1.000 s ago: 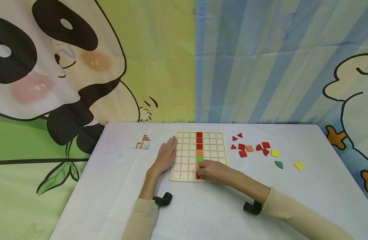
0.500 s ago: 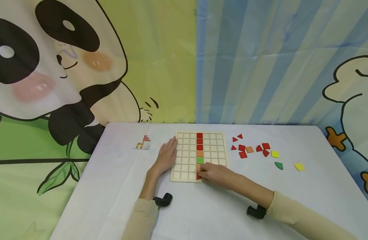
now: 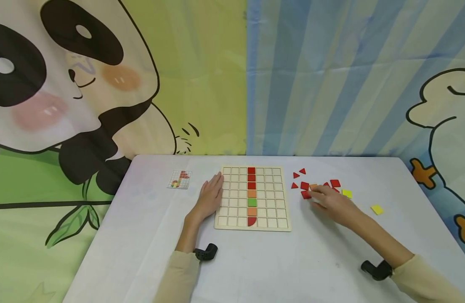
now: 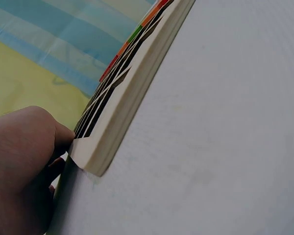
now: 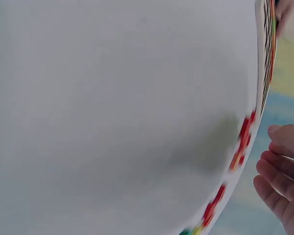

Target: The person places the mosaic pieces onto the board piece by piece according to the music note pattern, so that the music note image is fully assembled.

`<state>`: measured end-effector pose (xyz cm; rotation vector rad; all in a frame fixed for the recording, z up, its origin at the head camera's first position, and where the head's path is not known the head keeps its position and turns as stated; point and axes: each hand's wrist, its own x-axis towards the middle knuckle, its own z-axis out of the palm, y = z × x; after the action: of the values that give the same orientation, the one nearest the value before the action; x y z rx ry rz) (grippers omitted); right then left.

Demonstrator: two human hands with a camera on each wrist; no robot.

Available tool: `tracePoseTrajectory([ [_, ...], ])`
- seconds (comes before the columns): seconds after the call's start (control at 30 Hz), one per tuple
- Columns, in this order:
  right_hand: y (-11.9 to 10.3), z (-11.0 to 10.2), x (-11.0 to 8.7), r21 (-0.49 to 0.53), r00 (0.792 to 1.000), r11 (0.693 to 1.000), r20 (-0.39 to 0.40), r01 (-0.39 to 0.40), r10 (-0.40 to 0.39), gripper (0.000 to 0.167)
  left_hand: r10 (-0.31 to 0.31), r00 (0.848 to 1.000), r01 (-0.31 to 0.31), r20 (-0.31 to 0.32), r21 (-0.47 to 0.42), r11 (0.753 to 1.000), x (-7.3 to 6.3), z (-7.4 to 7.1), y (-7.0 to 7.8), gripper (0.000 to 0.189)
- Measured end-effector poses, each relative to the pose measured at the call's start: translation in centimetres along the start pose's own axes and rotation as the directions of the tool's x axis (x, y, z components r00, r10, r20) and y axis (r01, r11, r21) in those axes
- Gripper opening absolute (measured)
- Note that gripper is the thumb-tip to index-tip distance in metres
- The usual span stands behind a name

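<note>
My left hand (image 3: 208, 195) rests with straight fingers along the left edge of a wooden grid board (image 3: 232, 228). In the left wrist view its thumb (image 4: 59, 137) touches the board's corner. One column of the board holds red squares (image 3: 251, 177), an orange square (image 3: 252, 193), a green square (image 3: 252, 202), another orange one and a rounded red piece (image 3: 251, 221). Over the loose pieces hovers my right hand (image 3: 336, 205), fingers loosely bent with nothing between them. Nearest its fingertips lie a red square (image 3: 306, 195) and an orange square (image 3: 313, 186), partly covered. The loose green piece is hidden.
Several red triangles (image 3: 296, 175) lie right of the board. Yellow squares (image 3: 377, 209) and another red square (image 3: 335, 183) are farther right. A printed pattern card (image 3: 179, 179) lies left of the board on the white table (image 3: 255, 269).
My right hand has left the rounded red piece in the board's bottom row and moved right to the loose pieces. My left hand has stayed at the board's edge.
</note>
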<state>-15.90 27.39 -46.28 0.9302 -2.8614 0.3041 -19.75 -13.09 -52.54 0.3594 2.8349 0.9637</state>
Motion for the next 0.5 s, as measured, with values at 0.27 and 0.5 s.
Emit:
tracePoseTrajectory([
  [0.27, 6.4, -0.5, -4.1, 0.08, 0.952, 0.949, 0.007, -0.304, 0.305, 0.042, -0.004, 1.0, 0.004, 0.007, -0.008, 1.0, -0.1, -0.1, 0.1, 0.055],
  [0.5, 8.3, -0.3, -5.0, 0.103, 0.913, 0.907, 0.079, -0.407, 0.401, 0.046, -0.002, 1.0, 0.002, 0.007, -0.005, 1.0, 0.0, 0.0, 0.0, 0.055],
])
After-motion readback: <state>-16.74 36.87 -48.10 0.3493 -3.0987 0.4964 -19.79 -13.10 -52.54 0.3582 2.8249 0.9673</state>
